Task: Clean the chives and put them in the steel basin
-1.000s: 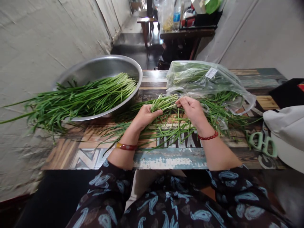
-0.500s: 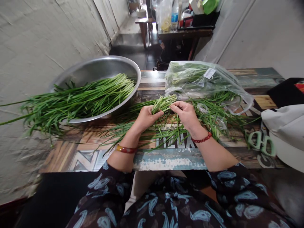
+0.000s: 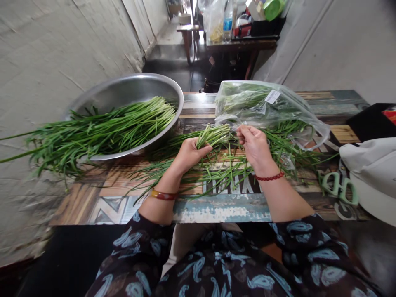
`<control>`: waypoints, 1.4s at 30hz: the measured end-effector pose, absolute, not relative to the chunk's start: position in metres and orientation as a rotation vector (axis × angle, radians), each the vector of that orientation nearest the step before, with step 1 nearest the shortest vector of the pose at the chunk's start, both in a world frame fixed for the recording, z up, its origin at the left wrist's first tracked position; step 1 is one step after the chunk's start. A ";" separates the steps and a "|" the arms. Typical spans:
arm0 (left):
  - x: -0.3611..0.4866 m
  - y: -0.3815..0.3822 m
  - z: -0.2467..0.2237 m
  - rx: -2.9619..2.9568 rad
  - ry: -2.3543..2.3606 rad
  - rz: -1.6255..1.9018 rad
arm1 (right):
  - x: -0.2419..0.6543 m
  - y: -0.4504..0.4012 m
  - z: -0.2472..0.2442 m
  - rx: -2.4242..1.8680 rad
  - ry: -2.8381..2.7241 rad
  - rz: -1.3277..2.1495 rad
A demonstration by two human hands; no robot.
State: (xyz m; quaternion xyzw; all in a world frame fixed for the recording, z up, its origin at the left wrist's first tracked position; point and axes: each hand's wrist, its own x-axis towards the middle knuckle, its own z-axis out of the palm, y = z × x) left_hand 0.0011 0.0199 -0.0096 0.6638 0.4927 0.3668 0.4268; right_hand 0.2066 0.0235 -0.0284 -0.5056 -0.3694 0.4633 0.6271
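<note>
My left hand (image 3: 192, 153) is closed around a bunch of garlic chives (image 3: 216, 134), the pale cut ends pointing right and the green leaves trailing left. Just right of those ends, my right hand (image 3: 253, 142) is raised with thumb and finger pinched together; whatever is between them is too small to make out. Loose chive pieces (image 3: 227, 171) lie scattered on the table below both hands. A large metal basin (image 3: 148, 80) at the left holds a big heap of chives (image 3: 130, 123), its leaves hanging over the near rim.
Behind my right hand lies a clear plastic bag (image 3: 247, 109) of more chives. Green-handled scissors (image 3: 338, 187) and a pale cap (image 3: 371, 169) are at the right end of the patterned table (image 3: 216, 210). Farther back, a second table (image 3: 241, 44) carries a bottle (image 3: 227, 22) and clutter.
My right hand has moved right and slightly away from the ends of the bunch, its fingers still pinched. My left hand keeps its hold in nearly the same place.
</note>
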 end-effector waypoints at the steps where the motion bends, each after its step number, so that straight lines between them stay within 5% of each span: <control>1: 0.001 0.020 -0.009 1.637 1.240 0.921 | 0.212 0.025 -0.027 -1.178 -0.925 1.006; 8: 0.000 0.020 -0.006 1.583 1.219 0.906 | 0.223 0.024 -0.023 -1.341 -1.547 0.617; 22: 0.002 0.019 -0.008 1.598 1.062 0.821 | 0.194 0.016 -0.030 -1.132 -1.329 1.187; 34: 0.003 0.018 -0.006 1.614 1.217 0.858 | 0.203 0.024 -0.032 -1.199 -1.003 1.057; 42: 0.003 0.018 -0.005 1.619 1.217 0.837 | 0.195 0.016 -0.027 -1.179 -1.322 1.106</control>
